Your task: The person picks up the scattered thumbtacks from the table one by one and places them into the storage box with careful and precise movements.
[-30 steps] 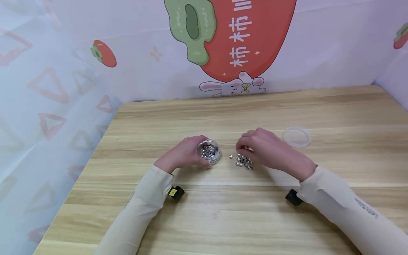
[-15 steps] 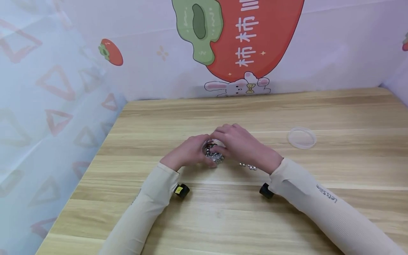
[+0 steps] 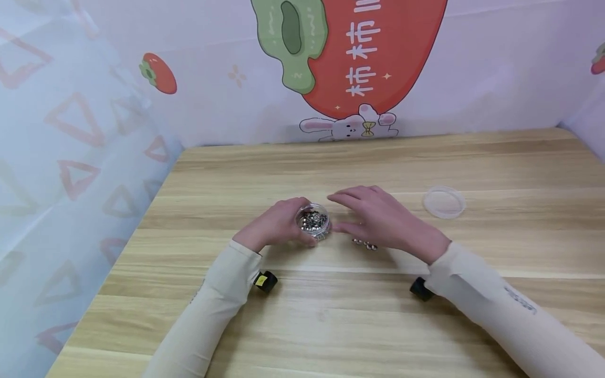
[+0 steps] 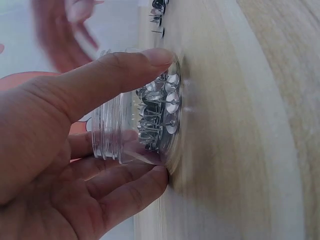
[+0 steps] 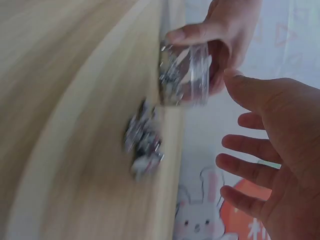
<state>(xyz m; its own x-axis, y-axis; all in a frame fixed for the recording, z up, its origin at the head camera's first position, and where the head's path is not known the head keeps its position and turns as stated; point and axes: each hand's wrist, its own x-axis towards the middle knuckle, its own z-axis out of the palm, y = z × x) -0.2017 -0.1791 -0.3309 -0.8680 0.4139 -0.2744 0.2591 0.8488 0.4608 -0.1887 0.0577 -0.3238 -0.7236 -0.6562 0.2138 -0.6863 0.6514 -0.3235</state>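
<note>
A clear round plastic jar with a threaded mouth stands upright on the table, partly filled with silver thumbtacks. My left hand grips the jar, thumb on the near side and fingers round the far side. To its right my right hand hovers over a small pile of loose thumbtacks. Its fingers are spread and nothing lies between them in the right wrist view. In the head view the right hand hides most of the pile.
A clear round lid lies flat on the wooden table, right of and behind the right hand. A printed cloth hangs along the table's back edge. Black wrist cameras sit under both sleeves.
My right hand went from the loose pile, fingers pinched, to over the jar's mouth, then drew back right with its fingers opened. The left hand stays on the jar.
</note>
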